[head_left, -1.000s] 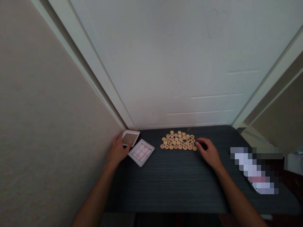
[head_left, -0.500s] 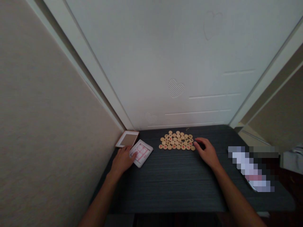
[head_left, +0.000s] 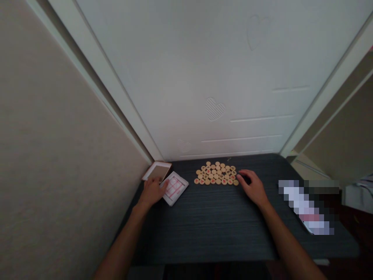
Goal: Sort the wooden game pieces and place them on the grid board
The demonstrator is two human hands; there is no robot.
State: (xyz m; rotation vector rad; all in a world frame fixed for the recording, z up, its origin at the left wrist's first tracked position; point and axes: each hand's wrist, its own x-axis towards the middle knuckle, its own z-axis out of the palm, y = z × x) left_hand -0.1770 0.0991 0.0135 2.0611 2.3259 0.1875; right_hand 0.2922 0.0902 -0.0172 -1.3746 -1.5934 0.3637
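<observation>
Round wooden Chinese chess pieces [head_left: 213, 177], some with red or dark characters, lie in a close cluster toward the back of the dark table. My right hand [head_left: 254, 189] rests at the cluster's right edge, thumb and fingers apart around nothing visible. To the left, my left hand [head_left: 153, 191] lies with its fingers extended over the near edge of a shallow open box part [head_left: 164, 166] with a brown inside. Its thumb reaches the left edge of a white shallow box [head_left: 182, 189] with a red grid inside. The undersides of the left fingers are hidden.
The dark wood-grain table [head_left: 212, 229] meets a white door panel [head_left: 186, 77] at the back and a beige wall [head_left: 72, 155] on the left. A pixelated flat object [head_left: 305, 210] lies at the right side. Further right hangs a pale item [head_left: 357, 194].
My left hand has shifted slightly away from the white box toward the brown-lined box part, its thumb drawing back to the white box's edge. My right hand stays beside the pieces.
</observation>
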